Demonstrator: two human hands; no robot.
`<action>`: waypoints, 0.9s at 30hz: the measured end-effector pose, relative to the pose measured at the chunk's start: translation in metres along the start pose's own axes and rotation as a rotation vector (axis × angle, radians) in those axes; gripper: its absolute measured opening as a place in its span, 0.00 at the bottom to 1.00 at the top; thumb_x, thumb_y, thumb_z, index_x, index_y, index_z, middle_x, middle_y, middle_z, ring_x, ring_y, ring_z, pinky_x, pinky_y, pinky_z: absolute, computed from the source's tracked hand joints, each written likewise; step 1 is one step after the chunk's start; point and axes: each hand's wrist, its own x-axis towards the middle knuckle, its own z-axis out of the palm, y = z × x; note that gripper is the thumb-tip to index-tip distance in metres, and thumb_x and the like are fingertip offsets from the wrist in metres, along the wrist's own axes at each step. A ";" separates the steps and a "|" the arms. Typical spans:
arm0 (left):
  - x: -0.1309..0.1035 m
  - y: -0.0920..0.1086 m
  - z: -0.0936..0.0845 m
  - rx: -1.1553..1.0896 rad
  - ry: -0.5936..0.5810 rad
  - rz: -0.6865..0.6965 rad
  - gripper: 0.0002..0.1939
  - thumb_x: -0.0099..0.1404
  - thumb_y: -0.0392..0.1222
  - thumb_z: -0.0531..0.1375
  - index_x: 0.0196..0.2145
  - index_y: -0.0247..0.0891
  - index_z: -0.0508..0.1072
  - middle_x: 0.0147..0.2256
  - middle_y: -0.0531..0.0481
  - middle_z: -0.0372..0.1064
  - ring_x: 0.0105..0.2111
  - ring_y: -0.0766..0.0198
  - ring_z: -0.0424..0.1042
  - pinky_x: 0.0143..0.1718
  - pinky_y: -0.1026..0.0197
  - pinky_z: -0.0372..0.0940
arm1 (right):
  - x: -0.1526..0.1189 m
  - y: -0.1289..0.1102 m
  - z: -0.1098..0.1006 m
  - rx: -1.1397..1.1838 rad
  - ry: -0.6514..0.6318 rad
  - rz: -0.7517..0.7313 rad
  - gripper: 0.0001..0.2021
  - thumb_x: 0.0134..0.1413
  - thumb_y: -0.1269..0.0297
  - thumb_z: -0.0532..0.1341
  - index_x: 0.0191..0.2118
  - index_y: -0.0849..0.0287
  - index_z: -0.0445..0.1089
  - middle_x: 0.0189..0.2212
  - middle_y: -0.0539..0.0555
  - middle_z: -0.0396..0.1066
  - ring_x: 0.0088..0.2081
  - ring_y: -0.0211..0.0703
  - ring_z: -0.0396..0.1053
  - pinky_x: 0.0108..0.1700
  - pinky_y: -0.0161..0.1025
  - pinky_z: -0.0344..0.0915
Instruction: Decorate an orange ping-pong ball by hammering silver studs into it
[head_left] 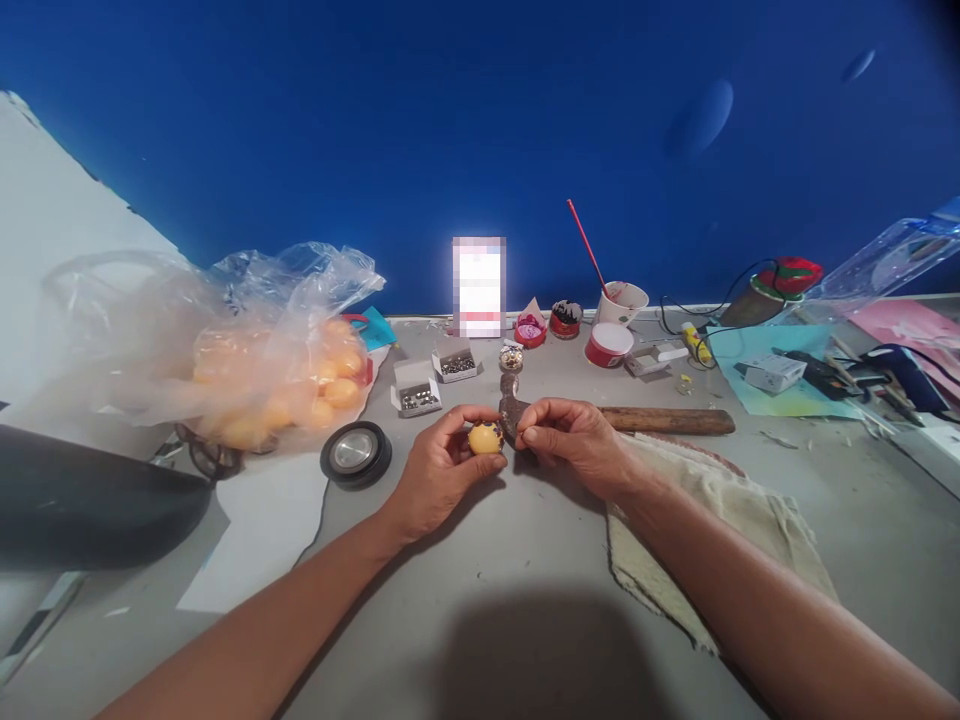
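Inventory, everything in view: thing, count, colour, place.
ball: 1, yellow, in left hand
bag: 1, clear, left
bagged balls: several, orange, left
disc: 1, black-silver, left
cylinder: 1, dark, far left
boxes: 4, white, rear, right
hammer: 1, brown, behind right hand
cloth: 1, beige, right
tubs: 3, red, rear
cup: 1, white, rear
stick: 1, red, in cup
wall: 1, blue, rear
table: 1, grey, below
smaller items: several, mixed, right
hands: 2, bare, centre
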 end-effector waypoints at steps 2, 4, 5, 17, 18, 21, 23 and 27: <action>0.000 0.000 0.000 -0.034 -0.027 -0.034 0.25 0.54 0.42 0.76 0.48 0.38 0.77 0.37 0.50 0.76 0.36 0.62 0.74 0.38 0.61 0.71 | 0.000 0.000 0.000 -0.005 -0.001 -0.001 0.16 0.48 0.52 0.76 0.33 0.58 0.78 0.27 0.50 0.74 0.23 0.31 0.58 0.26 0.34 0.53; 0.000 0.000 0.001 -0.068 -0.041 -0.030 0.25 0.54 0.41 0.76 0.49 0.37 0.77 0.39 0.48 0.77 0.38 0.61 0.75 0.40 0.61 0.72 | 0.000 -0.001 0.001 -0.003 -0.004 0.000 0.15 0.49 0.52 0.76 0.33 0.58 0.78 0.27 0.50 0.75 0.23 0.31 0.58 0.26 0.34 0.53; 0.000 0.000 0.001 -0.093 -0.048 -0.029 0.25 0.55 0.41 0.75 0.50 0.37 0.77 0.40 0.47 0.78 0.38 0.61 0.76 0.40 0.61 0.72 | 0.000 -0.001 0.001 0.001 -0.005 0.001 0.15 0.49 0.52 0.76 0.33 0.58 0.78 0.28 0.50 0.75 0.23 0.31 0.58 0.26 0.34 0.53; 0.007 0.004 -0.003 -0.621 -0.087 -0.236 0.19 0.57 0.41 0.75 0.43 0.33 0.76 0.34 0.47 0.77 0.31 0.63 0.77 0.30 0.66 0.70 | 0.000 -0.003 0.002 -0.014 -0.005 -0.003 0.17 0.46 0.51 0.77 0.33 0.58 0.78 0.27 0.50 0.75 0.23 0.31 0.57 0.24 0.34 0.53; 0.008 0.004 -0.003 -0.625 -0.092 -0.249 0.19 0.57 0.41 0.76 0.42 0.33 0.76 0.34 0.46 0.77 0.31 0.63 0.77 0.29 0.66 0.70 | 0.001 -0.003 0.002 -0.016 -0.003 -0.003 0.17 0.46 0.51 0.77 0.33 0.58 0.77 0.27 0.50 0.75 0.23 0.31 0.57 0.24 0.34 0.53; 0.008 0.006 -0.004 -0.661 -0.086 -0.298 0.21 0.58 0.43 0.75 0.46 0.34 0.77 0.36 0.46 0.78 0.30 0.63 0.77 0.27 0.66 0.70 | 0.000 -0.003 0.002 -0.019 -0.005 -0.005 0.17 0.46 0.51 0.76 0.33 0.58 0.77 0.27 0.50 0.75 0.22 0.31 0.57 0.24 0.34 0.53; 0.009 0.006 -0.005 -0.700 -0.075 -0.321 0.23 0.58 0.41 0.75 0.49 0.36 0.77 0.38 0.45 0.78 0.30 0.64 0.77 0.28 0.66 0.70 | 0.000 -0.004 0.002 -0.019 -0.013 -0.006 0.17 0.47 0.51 0.76 0.33 0.59 0.77 0.27 0.50 0.75 0.22 0.31 0.57 0.25 0.34 0.53; 0.009 0.005 -0.006 -0.731 -0.084 -0.318 0.20 0.59 0.39 0.74 0.49 0.36 0.78 0.35 0.46 0.77 0.31 0.65 0.76 0.29 0.66 0.70 | 0.000 -0.004 0.002 -0.019 -0.012 -0.001 0.16 0.47 0.52 0.76 0.33 0.59 0.77 0.27 0.49 0.75 0.23 0.30 0.58 0.26 0.34 0.53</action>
